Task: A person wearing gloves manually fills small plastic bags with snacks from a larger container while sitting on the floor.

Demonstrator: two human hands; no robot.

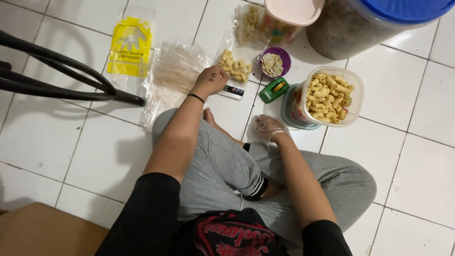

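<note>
Head view, looking down on a person seated cross-legged on a white tiled floor (57, 137), grey trousers, black top.

Left hand (212, 78): bare, black band at the wrist, a small dark mark on the back. It rests at the near edge of a clear plastic bag of macaroni snacks (234, 68) that lies on a small digital scale (232, 91). Fingers are curled downward at the bag's edge; whether they actually pinch the plastic cannot be told from this angle.

Right hand (268, 127): covered by a thin clear plastic glove, fingers loosely spread and holding nothing, hovering low over the floor just beside the open tub of macaroni snacks (327, 97), not touching it.

The tub is a clear container, filled nearly to the rim, lid off, standing to the right of the scale. Between scale and tub lies a green tape dispenser (274, 89). Just beyond it stands a purple bowl (275, 62) with pale contents.

Left of the scale: a stack of empty clear plastic bags (173, 76), and beyond that a yellow printed packet (130, 46). Far edge: a second filled snack bag (249, 23), a pink-lidded container (289, 16), and a large jar with a blue lid (374, 21). Black chair legs (61, 78) cross the left side.
</note>
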